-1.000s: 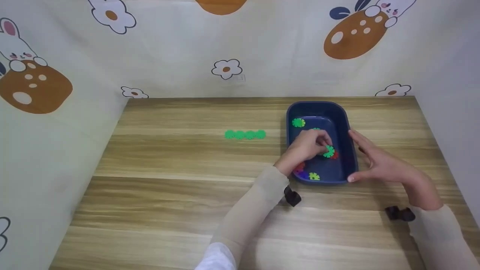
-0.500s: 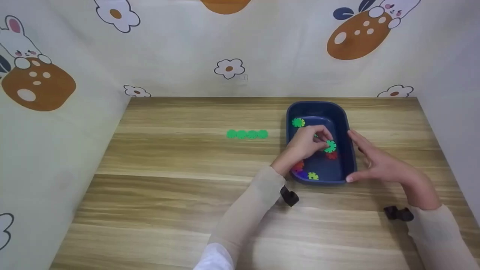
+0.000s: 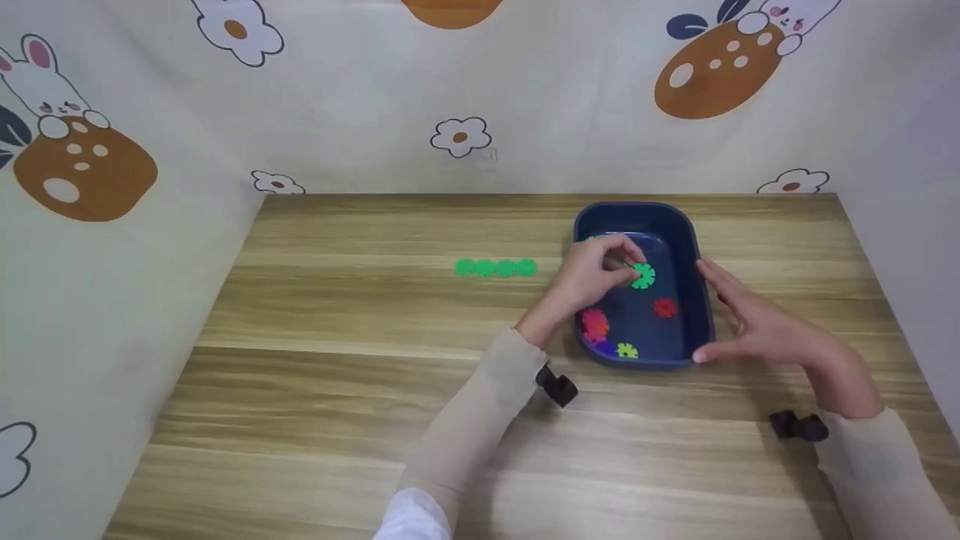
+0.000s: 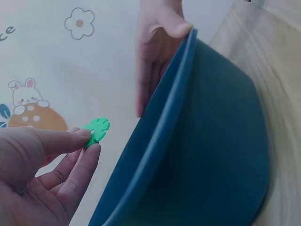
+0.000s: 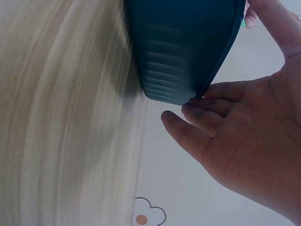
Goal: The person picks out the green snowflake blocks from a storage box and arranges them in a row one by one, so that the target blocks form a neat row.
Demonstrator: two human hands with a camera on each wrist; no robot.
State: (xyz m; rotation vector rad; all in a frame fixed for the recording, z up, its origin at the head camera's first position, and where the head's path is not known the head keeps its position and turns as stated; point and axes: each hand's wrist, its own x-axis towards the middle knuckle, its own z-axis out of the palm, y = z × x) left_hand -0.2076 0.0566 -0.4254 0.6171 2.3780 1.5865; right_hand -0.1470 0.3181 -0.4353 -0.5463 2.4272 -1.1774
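My left hand [image 3: 587, 274] pinches a green snowflake disc [image 3: 643, 276] between thumb and fingers over the dark blue plastic bin [image 3: 646, 336]. In the left wrist view this notched disc [image 4: 98, 130] shows at the fingertips, beside the bin wall. My right hand [image 3: 772, 326] rests against the bin's right side, thumb near the front corner and the extended fingers along the rim. Inside the bin lie a red disc [image 3: 664, 308], pink-red discs [image 3: 595, 324], a blue piece [image 3: 606, 347] and a yellow-green disc [image 3: 627, 350]. My left hand hides part of the bin's left side.
Left of the bin, several green discs [image 3: 506, 268] lie in a straight row on the wooden table [image 3: 360, 315]. A patterned cloth backdrop [image 3: 540, 97] stands behind the table's far edge. A black mount [image 3: 559, 385] is on the left wrist.
My left hand has moved up and to the left with the green disc, uncovering the red and pink-red discs. The right hand stays at the bin's side.
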